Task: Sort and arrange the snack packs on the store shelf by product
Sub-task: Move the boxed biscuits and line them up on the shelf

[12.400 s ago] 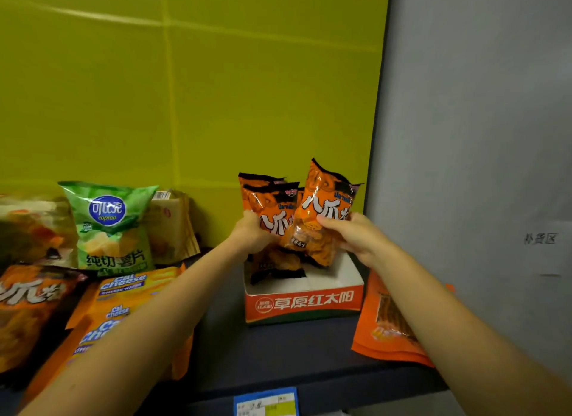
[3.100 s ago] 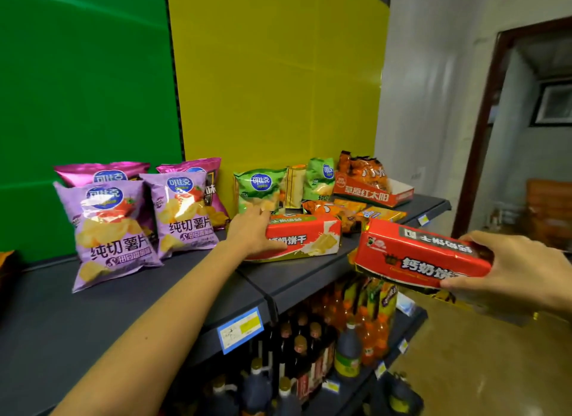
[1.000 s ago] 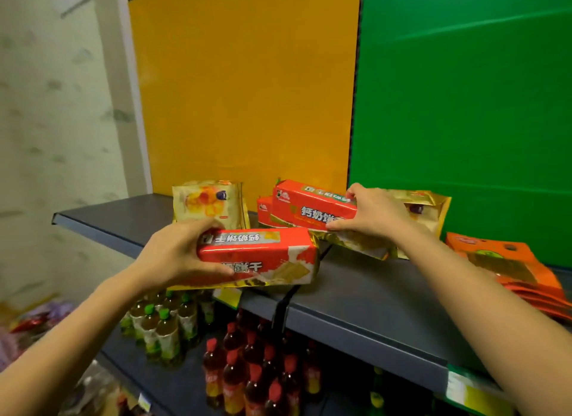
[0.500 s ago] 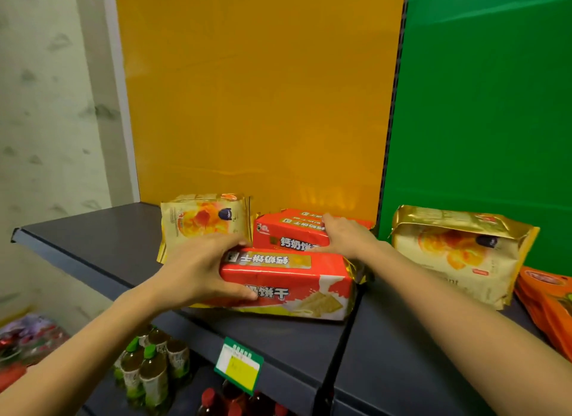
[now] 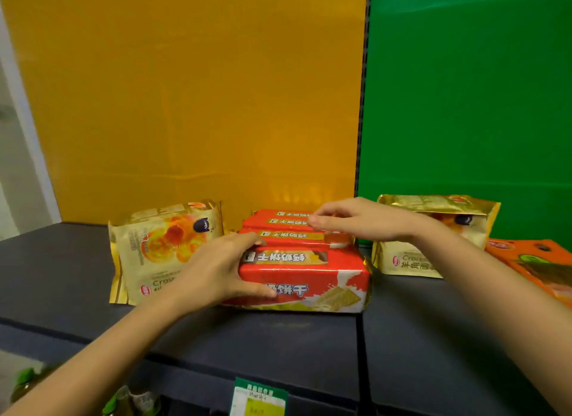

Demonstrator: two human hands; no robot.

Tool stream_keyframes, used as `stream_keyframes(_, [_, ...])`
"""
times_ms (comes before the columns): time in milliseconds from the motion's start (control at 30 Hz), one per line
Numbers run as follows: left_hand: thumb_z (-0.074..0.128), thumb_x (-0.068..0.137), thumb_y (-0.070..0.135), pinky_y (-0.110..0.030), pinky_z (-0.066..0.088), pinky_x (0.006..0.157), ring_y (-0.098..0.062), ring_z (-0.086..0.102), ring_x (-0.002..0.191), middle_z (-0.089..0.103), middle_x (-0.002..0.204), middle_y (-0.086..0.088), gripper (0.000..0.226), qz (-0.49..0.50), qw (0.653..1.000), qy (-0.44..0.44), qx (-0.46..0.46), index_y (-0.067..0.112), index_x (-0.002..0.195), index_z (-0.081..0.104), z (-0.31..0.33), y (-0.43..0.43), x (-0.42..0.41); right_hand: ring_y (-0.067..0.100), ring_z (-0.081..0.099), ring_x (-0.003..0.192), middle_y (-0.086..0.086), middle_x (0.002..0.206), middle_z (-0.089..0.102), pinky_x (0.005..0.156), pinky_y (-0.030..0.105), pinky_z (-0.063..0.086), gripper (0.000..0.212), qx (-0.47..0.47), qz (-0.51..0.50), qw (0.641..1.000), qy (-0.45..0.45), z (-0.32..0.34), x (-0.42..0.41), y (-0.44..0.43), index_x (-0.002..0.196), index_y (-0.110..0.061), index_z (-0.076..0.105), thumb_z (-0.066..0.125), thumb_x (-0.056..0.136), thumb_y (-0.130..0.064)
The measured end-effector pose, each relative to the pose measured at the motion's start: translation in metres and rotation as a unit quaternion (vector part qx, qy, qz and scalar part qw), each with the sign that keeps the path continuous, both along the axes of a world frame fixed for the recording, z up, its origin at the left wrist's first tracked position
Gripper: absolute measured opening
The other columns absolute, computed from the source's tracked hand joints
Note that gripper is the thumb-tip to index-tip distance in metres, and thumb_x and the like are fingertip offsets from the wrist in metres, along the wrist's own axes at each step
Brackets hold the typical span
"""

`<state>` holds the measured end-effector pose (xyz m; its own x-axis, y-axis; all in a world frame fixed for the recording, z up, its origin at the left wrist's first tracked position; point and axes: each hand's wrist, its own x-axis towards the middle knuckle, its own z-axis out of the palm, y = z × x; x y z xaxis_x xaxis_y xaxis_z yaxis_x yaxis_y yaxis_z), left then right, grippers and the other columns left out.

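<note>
Several red biscuit packs stand in a row on the dark shelf [image 5: 278, 335], one behind another. My left hand [image 5: 223, 268] grips the left end of the front red pack [image 5: 312, 279], thumb on its face, fingers over its top. My right hand [image 5: 356, 219] hovers over the red packs behind [image 5: 278, 227], its curled fingertips touching the top of one. A gold croissant bag [image 5: 154, 245] leans left of the red packs, and a second gold bag [image 5: 411, 258] stands to their right, partly hidden by my right arm.
Flat orange packs [image 5: 538, 264] lie at the far right of the shelf. An orange back panel [image 5: 192, 100] and a green one [image 5: 470, 90] rise behind. A green price tag [image 5: 260, 398] hangs on the shelf's front edge; bottle tops [image 5: 28, 381] show below left.
The front red pack now stands on the shelf close against the ones behind. My right hand has lifted slightly and shifted onto the rear packs' tops. The view has moved closer.
</note>
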<state>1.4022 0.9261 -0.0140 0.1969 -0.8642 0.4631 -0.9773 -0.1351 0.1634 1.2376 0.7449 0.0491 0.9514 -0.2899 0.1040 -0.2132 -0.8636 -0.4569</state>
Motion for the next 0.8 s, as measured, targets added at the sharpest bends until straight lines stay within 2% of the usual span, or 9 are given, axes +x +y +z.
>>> stream_keyframes(133, [0.039,0.043,0.088,-0.009,0.035,0.077,0.0,0.044,0.096,0.057,0.125,0.004,0.104,-0.015,1.0,-0.003,0.005,0.021,0.123,0.046,-0.002,-0.015,0.013,0.007,0.053,0.106,-0.011,0.12,0.053,0.082,0.016,0.047,0.059,-0.067,-0.051,0.996,0.01,-0.023,-0.029,0.004,0.124,-0.026,0.05,0.063,0.074,-0.055])
stream_keyframes(233, [0.031,0.041,0.091,-0.015,0.034,0.082,-0.004,0.048,0.101,0.055,0.129,0.003,0.11,-0.008,0.999,-0.028,0.022,0.023,0.126,0.046,-0.006,-0.023,0.024,0.004,0.053,0.105,-0.01,0.121,0.054,0.08,0.012,0.047,0.059,-0.045,-0.078,0.995,-0.03,-0.045,-0.035,0.006,0.127,-0.025,0.047,0.066,0.076,-0.048])
stream_keyframes(400, [0.018,0.043,0.097,-0.034,0.034,0.099,-0.017,0.05,0.118,0.058,0.129,0.004,0.115,0.039,0.994,-0.098,0.0,0.026,0.125,0.055,-0.009,-0.029,0.033,0.007,0.051,0.105,-0.005,0.13,0.052,0.088,0.024,0.049,0.06,-0.062,-0.155,0.981,-0.098,-0.071,-0.031,0.011,0.132,-0.026,0.046,0.062,0.079,-0.048])
stream_keyframes(467, [0.025,0.051,0.094,-0.04,0.034,0.102,-0.021,0.05,0.118,0.058,0.126,-0.001,0.107,0.053,0.991,-0.123,-0.028,0.022,0.123,0.057,-0.013,-0.028,0.036,0.008,0.053,0.103,-0.005,0.127,0.053,0.088,0.026,0.048,0.065,-0.066,-0.185,0.972,-0.13,-0.076,-0.029,0.013,0.132,-0.025,0.048,0.064,0.075,-0.051])
stream_keyframes(533, [0.05,0.061,0.079,-0.041,0.033,0.105,-0.024,0.045,0.124,0.051,0.133,-0.007,0.095,0.062,0.993,-0.074,-0.073,0.014,0.13,0.049,-0.019,-0.025,0.035,0.006,0.05,0.107,-0.006,0.127,0.049,0.092,0.026,0.045,0.072,-0.044,-0.214,0.963,-0.155,-0.082,-0.026,0.015,0.135,-0.021,0.043,0.068,0.074,-0.048])
stream_keyframes(600, [0.068,0.069,0.056,-0.035,0.028,0.11,-0.023,0.036,0.132,0.04,0.142,-0.009,0.09,0.06,0.992,0.032,-0.103,0.009,0.138,0.035,-0.023,-0.023,0.033,0.009,0.046,0.118,-0.004,0.135,0.043,0.101,0.031,0.042,0.081,0.027,-0.229,0.958,-0.169,-0.089,-0.023,0.016,0.14,-0.017,0.033,0.07,0.074,-0.044])
stream_keyframes(700, [0.067,0.079,0.04,-0.032,0.024,0.111,-0.022,0.027,0.137,0.03,0.148,-0.011,0.086,0.073,0.982,0.133,-0.109,0.006,0.143,0.022,-0.028,-0.021,0.032,0.014,0.037,0.132,0.0,0.15,0.03,0.111,0.035,0.033,0.093,0.152,-0.242,0.943,-0.168,-0.096,-0.021,0.018,0.147,-0.015,0.016,0.069,0.075,-0.041])
stream_keyframes(767, [0.063,0.083,0.039,-0.036,0.022,0.113,-0.023,0.024,0.139,0.028,0.149,-0.011,0.081,0.082,0.979,0.152,-0.106,0.006,0.143,0.021,-0.032,-0.022,0.033,0.009,0.04,0.129,-0.009,0.144,0.035,0.106,0.024,0.036,0.083,0.218,-0.234,0.933,-0.163,-0.098,-0.021,0.019,0.146,-0.019,0.016,0.064,0.081,-0.036])
stream_keyframes(800, [0.06,0.084,0.04,-0.038,0.021,0.114,-0.024,0.022,0.139,0.028,0.15,-0.011,0.077,0.081,0.98,0.153,-0.103,0.007,0.143,0.022,-0.034,-0.023,0.034,0.001,0.046,0.117,-0.017,0.133,0.041,0.096,0.014,0.04,0.069,0.245,-0.215,0.932,-0.157,-0.098,-0.021,0.021,0.142,-0.024,0.022,0.06,0.085,-0.033])
